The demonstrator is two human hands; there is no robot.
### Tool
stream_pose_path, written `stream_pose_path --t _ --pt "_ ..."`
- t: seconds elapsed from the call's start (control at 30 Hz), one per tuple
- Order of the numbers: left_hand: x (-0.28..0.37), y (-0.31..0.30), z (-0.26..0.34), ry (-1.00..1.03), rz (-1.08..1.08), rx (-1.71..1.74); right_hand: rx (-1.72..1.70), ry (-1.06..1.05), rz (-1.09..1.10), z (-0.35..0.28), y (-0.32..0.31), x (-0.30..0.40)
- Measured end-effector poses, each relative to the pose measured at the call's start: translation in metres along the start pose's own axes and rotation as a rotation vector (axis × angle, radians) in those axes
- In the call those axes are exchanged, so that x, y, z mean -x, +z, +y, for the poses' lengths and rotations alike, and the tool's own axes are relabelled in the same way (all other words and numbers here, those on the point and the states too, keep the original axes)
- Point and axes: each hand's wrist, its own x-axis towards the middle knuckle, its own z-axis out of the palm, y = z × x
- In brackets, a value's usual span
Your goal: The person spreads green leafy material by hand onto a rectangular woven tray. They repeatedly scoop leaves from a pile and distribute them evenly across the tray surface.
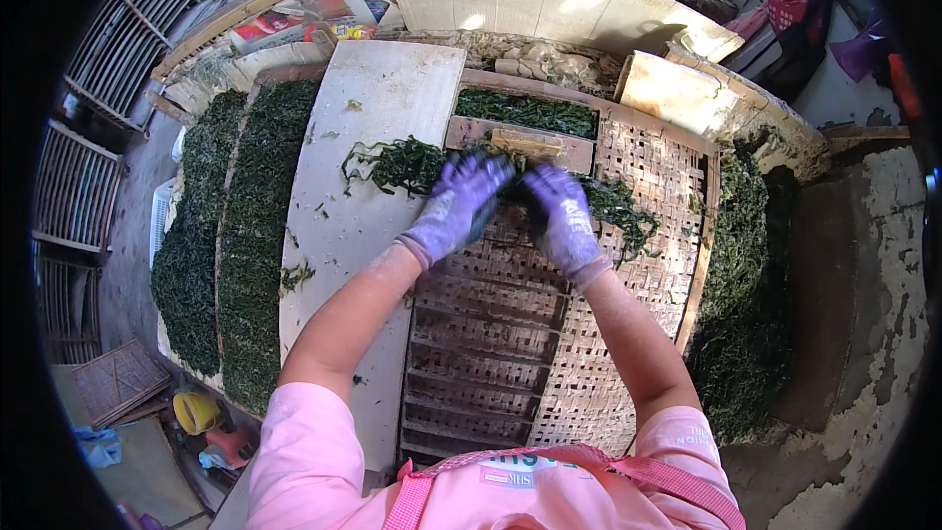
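Both my hands wear purple knitted gloves with dark palms, and motion blurs their fingers. My left hand [465, 199] is on a loose bunch of dark green, seaweed-like strands [408, 165] that trails onto a pale board [368, 235]. Close by on the right, my right hand [565, 210] touches more of these strands, which hang over a woven bamboo mat [647, 169]. Whether the fingers grip them is hidden. Just beyond the fingertips lies a flat wooden plate with a wooden handle [526, 141]. Below my hands, a slatted wooden frame [478, 361] rests on the mat.
Packed green strands fill a slot [526, 112] behind the plate. Long beds of them lie at left [261, 235] and a heap at right [736, 294]. A pale upright board [552, 0] bounds the back. Slatted racks [77, 188] and a yellow container [196, 413] stand at left.
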Motion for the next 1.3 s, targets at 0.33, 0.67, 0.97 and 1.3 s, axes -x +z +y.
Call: stream_pose_path --t 0.33,0.67,0.97,1.3 --pt "0.029 -0.015 -0.029 -0.333 0.293 0.093 0.233 -0.45 -0.002 -0.009 0.032 -0.034" --pt "0.032 -0.014 -0.017 -0.097 0.115 0.178 -0.253 0.258 0.496 0.089 -0.043 0.049" --pt "-0.018 0.0 0.028 0.085 -0.065 0.136 -0.083 0.529 0.376 0.276 -0.09 0.118" --pt "-0.007 0.012 0.019 0.037 -0.069 0.109 -0.763 0.776 0.574 0.334 -0.053 0.225"
